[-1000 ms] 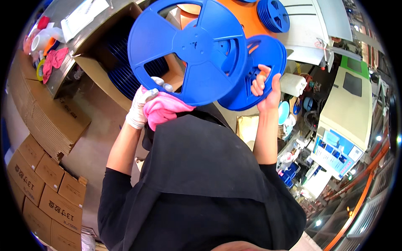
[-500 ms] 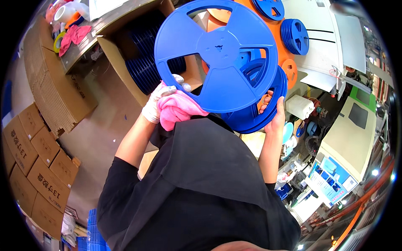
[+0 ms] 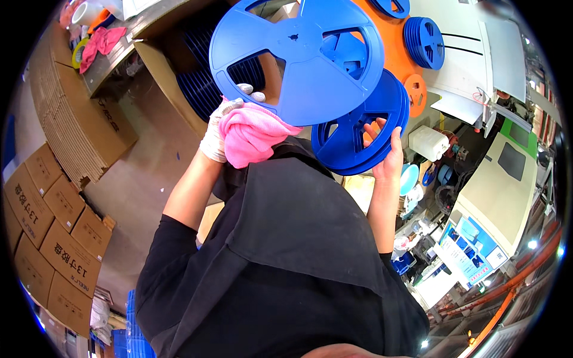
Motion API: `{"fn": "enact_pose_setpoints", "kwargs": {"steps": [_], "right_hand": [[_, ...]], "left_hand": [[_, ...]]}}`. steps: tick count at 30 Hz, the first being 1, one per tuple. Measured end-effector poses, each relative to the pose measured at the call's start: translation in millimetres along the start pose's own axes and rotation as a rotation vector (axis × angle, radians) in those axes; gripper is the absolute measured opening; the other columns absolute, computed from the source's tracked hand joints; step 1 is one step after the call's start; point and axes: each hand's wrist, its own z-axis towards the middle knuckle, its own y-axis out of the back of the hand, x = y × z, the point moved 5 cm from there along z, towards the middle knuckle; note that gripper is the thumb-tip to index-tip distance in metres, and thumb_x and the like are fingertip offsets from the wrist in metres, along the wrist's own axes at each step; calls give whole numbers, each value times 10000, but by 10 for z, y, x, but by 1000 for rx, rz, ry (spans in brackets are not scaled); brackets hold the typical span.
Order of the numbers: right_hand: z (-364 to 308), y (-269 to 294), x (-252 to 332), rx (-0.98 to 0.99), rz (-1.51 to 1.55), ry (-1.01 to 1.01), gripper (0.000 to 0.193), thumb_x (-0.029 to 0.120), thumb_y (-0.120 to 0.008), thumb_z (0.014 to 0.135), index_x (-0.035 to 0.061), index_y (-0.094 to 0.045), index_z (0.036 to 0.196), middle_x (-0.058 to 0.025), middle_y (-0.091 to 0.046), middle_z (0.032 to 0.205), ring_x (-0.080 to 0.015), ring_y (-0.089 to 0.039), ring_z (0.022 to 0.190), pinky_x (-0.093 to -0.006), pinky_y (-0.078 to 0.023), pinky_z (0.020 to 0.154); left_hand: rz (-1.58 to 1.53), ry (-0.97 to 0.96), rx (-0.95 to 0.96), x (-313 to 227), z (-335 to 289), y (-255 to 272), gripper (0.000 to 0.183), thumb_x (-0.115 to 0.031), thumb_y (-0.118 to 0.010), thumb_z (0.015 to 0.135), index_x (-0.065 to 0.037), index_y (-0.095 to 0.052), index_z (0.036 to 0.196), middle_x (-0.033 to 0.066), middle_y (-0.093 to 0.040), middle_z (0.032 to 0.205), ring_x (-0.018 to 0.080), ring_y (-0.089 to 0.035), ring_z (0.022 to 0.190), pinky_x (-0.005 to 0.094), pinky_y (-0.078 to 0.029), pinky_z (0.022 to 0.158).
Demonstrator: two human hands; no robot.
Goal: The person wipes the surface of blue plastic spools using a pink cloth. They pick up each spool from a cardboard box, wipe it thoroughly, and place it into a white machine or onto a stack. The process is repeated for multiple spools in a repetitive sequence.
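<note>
Plainly, both hands are full, around twelve o'clock of the view. The gloved left hand (image 3: 222, 122) is closed on the lower rim of a large blue disc (image 3: 301, 59), its fingertips showing through an opening, and it also holds a bunched pink cloth (image 3: 253, 134) against that rim. The bare right hand (image 3: 388, 152) curls round the edge of some blue reels (image 3: 346, 150) near one o'clock, fingers seen through a cutout and thumb outside; the large disc overlaps them in view, and whether they touch one cannot tell. At eleven o'clock an open carton (image 3: 160, 77) holds a row of dark blue discs (image 3: 203, 98), beside a grey surface (image 3: 136, 37) bearing a second pink cloth (image 3: 102, 45). Between one and two o'clock stands a stack of small blue reels (image 3: 427, 45). Closed cartons (image 3: 54, 238) are piled toward eight o'clock; a cream machine (image 3: 492, 179) stands at three.
</note>
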Motion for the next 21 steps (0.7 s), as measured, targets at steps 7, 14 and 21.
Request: {"fn": "enact_pose_setpoints", "kwargs": {"steps": [7,14,21], "right_hand": [[20,-60,-9,1,-26,6,515,458,-424,987,20,-507,1242,-114,-478,1266,-319,-570,1109,-335,-586,700],[110,-93,-26,48,-28,-10,523,471,-407,989,29,-510,1248,-117,-475,1306,-335,-579,1085,-330,-572,697],[196,-175,-43,91,-18,-47,522,480,-407,987,46,-501,1261,-97,-467,1331,-337,-596,1046,-310,-533,657]], "left_hand": [[-7,-18,-13,-15,32,129,307,-107,-623,841,-49,-548,1132,151,-628,1068,309,-622,989,451,-509,924],[67,-4,-36,-61,-65,102,358,-123,-655,814,-47,-547,1147,167,-636,1055,297,-622,1003,447,-498,942],[137,-5,29,-111,-200,83,414,-133,-731,742,-43,-557,1106,165,-638,1009,296,-617,1007,451,-489,948]]}}
